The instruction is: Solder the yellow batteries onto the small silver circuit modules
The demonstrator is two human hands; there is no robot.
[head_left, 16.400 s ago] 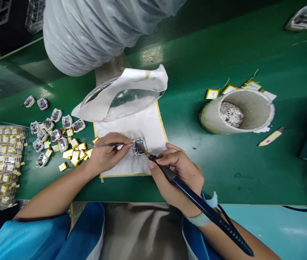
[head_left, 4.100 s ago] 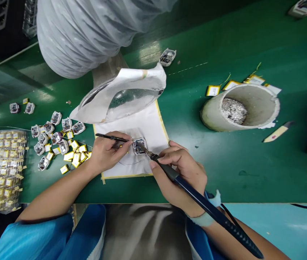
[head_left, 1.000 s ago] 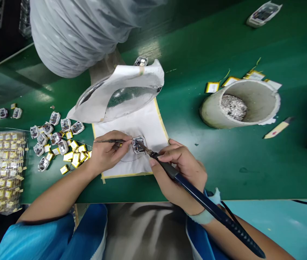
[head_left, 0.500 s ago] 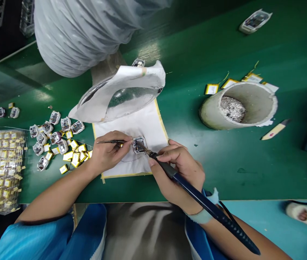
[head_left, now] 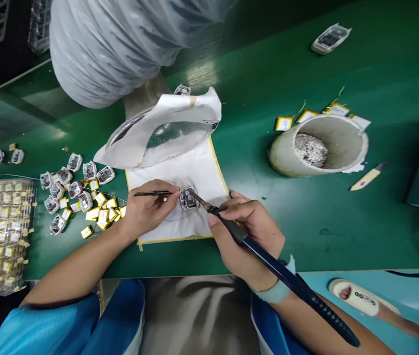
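Observation:
On the white sheet (head_left: 190, 172) with yellow taped edges lies a small device with an exposed circuit board (head_left: 188, 198). My left hand (head_left: 151, 207) pinches thin dark tweezers (head_left: 152, 194), and its fingertips touch the left side of the device. A soldering iron (head_left: 268, 261) with a dark blue handle is held in my right hand (head_left: 246, 236). The iron's metal tip is over the upper right part of the board; whether it touches cannot be told. A fine wire curves on the sheet below the device.
A magnifier lens with white covering (head_left: 172, 130) and a grey hose (head_left: 120, 49) stand over the sheet. Left are open devices (head_left: 90, 170), yellow batteries (head_left: 103, 217) and a filled tray (head_left: 0, 231). Right are a round pot (head_left: 283, 158), a knife (head_left: 367, 177) and another device (head_left: 330, 38).
My right hand and the soldering iron have shifted slightly right, the tip drawing back from the board's middle. My left hand stays nearly still. The view has moved a little.

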